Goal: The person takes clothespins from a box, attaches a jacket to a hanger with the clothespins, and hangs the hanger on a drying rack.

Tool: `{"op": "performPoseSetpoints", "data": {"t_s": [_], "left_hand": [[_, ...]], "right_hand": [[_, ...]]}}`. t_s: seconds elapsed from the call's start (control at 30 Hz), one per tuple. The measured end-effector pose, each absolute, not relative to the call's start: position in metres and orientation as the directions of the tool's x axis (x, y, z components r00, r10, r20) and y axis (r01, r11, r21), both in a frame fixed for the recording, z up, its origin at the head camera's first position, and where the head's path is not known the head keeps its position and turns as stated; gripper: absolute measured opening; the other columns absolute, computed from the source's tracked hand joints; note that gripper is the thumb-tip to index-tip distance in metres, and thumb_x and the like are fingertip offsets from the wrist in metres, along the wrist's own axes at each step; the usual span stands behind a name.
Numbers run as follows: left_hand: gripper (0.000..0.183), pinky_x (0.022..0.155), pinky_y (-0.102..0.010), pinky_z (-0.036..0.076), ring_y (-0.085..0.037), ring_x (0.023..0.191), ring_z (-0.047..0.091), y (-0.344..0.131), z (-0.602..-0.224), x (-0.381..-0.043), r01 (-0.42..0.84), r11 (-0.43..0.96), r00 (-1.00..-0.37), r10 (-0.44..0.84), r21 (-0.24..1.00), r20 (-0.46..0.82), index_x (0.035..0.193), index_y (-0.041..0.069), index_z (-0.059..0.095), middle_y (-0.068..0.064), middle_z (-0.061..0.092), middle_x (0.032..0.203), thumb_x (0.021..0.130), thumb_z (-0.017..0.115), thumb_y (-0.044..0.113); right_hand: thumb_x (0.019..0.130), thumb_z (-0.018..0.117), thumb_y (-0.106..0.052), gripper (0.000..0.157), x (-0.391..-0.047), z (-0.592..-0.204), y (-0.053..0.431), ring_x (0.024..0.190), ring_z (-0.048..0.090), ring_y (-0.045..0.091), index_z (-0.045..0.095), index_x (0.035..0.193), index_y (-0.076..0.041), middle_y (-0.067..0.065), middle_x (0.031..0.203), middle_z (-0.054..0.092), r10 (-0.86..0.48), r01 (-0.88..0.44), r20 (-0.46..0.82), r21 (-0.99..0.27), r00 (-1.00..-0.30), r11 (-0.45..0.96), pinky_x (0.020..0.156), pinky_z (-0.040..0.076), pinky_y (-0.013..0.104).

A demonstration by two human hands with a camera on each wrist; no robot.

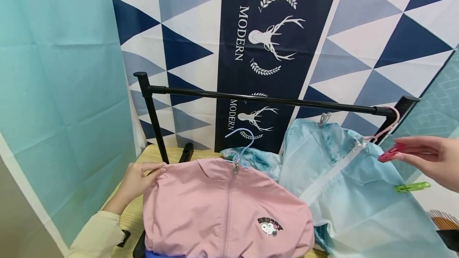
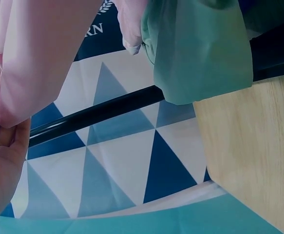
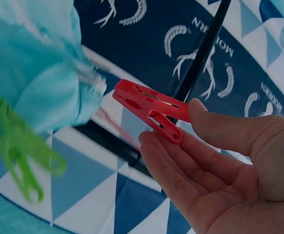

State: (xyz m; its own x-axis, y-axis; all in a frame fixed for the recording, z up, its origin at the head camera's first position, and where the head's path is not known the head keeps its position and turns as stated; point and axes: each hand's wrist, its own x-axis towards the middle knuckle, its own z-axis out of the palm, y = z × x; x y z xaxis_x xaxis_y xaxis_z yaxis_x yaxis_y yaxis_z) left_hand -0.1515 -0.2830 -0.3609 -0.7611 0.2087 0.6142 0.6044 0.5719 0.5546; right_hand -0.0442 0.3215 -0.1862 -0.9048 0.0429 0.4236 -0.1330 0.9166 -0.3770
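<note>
My left hand [image 1: 141, 180] pinches the shoulder of a pink zip-up jacket [image 1: 193, 198], which has a cartoon dog patch on its chest. A blue hanger [image 1: 252, 137] pokes its hook out of the jacket's collar, below the rail. At the right, my right hand [image 1: 435, 160] holds a red clothespin [image 3: 149, 109] between thumb and fingers, its tip close to the collar of a light blue jacket [image 1: 344, 178]. That jacket hangs from the rail's right end on a pink hanger [image 1: 394, 122]. A green clothespin [image 1: 412, 186] is clipped on its side.
A black rail [image 1: 269, 99] on two posts runs across the back, over a wooden table [image 1: 170, 152]. Behind it hangs a triangle-patterned curtain [image 1: 193, 19] with deer heads. In the left wrist view a green cloth [image 2: 200, 58] hangs beside the pink fabric.
</note>
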Motion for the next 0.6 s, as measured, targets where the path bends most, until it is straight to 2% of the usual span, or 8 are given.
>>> {"op": "performPoseSetpoints", "data": {"t_s": [0.03, 0.07, 0.2, 0.33, 0.37, 0.5, 0.6], "left_hand": [[0.016, 0.042, -0.012, 0.036, 0.006, 0.058, 0.057, -0.283, -0.361, -0.151, 0.604, 0.572, -0.761, 0.207, 0.555, 0.615, 0.093, 0.002, 0.077, -0.019, 0.075, 0.088, 0.077, 0.076, 0.000], [0.016, 0.041, -0.012, 0.035, 0.005, 0.056, 0.056, -0.282, -0.361, -0.151, 0.605, 0.567, -0.761, 0.207, 0.559, 0.614, 0.093, 0.001, 0.077, -0.019, 0.075, 0.088, 0.077, 0.076, 0.000], [0.016, 0.041, -0.012, 0.035, 0.006, 0.057, 0.056, -0.282, -0.362, -0.150, 0.604, 0.567, -0.763, 0.206, 0.561, 0.613, 0.093, 0.001, 0.077, -0.019, 0.075, 0.088, 0.077, 0.076, 0.000], [0.017, 0.041, -0.012, 0.036, 0.010, 0.057, 0.055, -0.283, -0.362, -0.152, 0.602, 0.572, -0.763, 0.209, 0.557, 0.611, 0.094, 0.000, 0.077, -0.020, 0.074, 0.088, 0.076, 0.076, -0.002], [0.018, 0.041, -0.012, 0.036, 0.011, 0.057, 0.056, -0.283, -0.362, -0.153, 0.603, 0.573, -0.763, 0.210, 0.555, 0.612, 0.094, 0.000, 0.077, -0.020, 0.074, 0.088, 0.076, 0.076, -0.002], [0.018, 0.045, -0.012, 0.040, 0.008, 0.061, 0.059, -0.284, -0.361, -0.155, 0.615, 0.578, -0.751, 0.224, 0.535, 0.621, 0.093, 0.000, 0.077, -0.018, 0.075, 0.087, 0.076, 0.076, -0.002], [0.017, 0.043, -0.012, 0.037, 0.005, 0.058, 0.056, -0.285, -0.361, -0.156, 0.626, 0.572, -0.745, 0.238, 0.530, 0.623, 0.093, -0.001, 0.077, -0.017, 0.075, 0.086, 0.075, 0.077, -0.001]], "right_hand": [[0.086, 0.070, -0.009, 0.039, -0.046, -0.185, 0.318, 0.061, 0.051, -0.020, 0.057, 0.113, 0.017, 0.032, 0.093, 0.067, 0.044, -0.099, 0.390, -0.340, -0.920, 0.935, 0.054, 0.040, -0.002], [0.086, 0.070, -0.011, 0.044, -0.047, -0.184, 0.314, 0.060, 0.054, -0.015, 0.055, 0.115, 0.019, 0.043, 0.100, 0.060, 0.041, -0.079, 0.361, -0.311, -0.932, 0.947, 0.053, 0.041, 0.000], [0.082, 0.075, -0.015, 0.046, -0.051, -0.180, 0.297, 0.061, 0.065, 0.009, 0.059, 0.115, 0.014, 0.036, 0.099, 0.066, 0.013, -0.058, 0.292, -0.233, -0.956, 0.971, 0.053, 0.050, 0.012], [0.078, 0.078, -0.010, 0.042, -0.053, -0.182, 0.278, 0.065, 0.068, 0.016, 0.064, 0.113, 0.008, 0.029, 0.094, 0.070, -0.042, -0.104, 0.298, -0.198, -0.954, 0.975, 0.056, 0.056, 0.028], [0.077, 0.078, -0.008, 0.041, -0.053, -0.183, 0.273, 0.066, 0.068, 0.014, 0.065, 0.113, 0.006, 0.027, 0.094, 0.071, -0.061, -0.123, 0.310, -0.185, -0.949, 0.975, 0.057, 0.057, 0.028], [0.075, 0.080, -0.009, 0.037, -0.055, -0.185, 0.253, 0.068, 0.067, 0.002, 0.070, 0.110, -0.001, 0.019, 0.092, 0.074, -0.152, -0.209, 0.372, -0.116, -0.915, 0.971, 0.057, 0.053, 0.015], [0.074, 0.081, -0.009, 0.035, -0.057, -0.185, 0.239, 0.070, 0.068, -0.001, 0.071, 0.108, -0.004, 0.013, 0.093, 0.075, -0.229, -0.285, 0.407, -0.082, -0.884, 0.955, 0.059, 0.049, 0.007]]}}
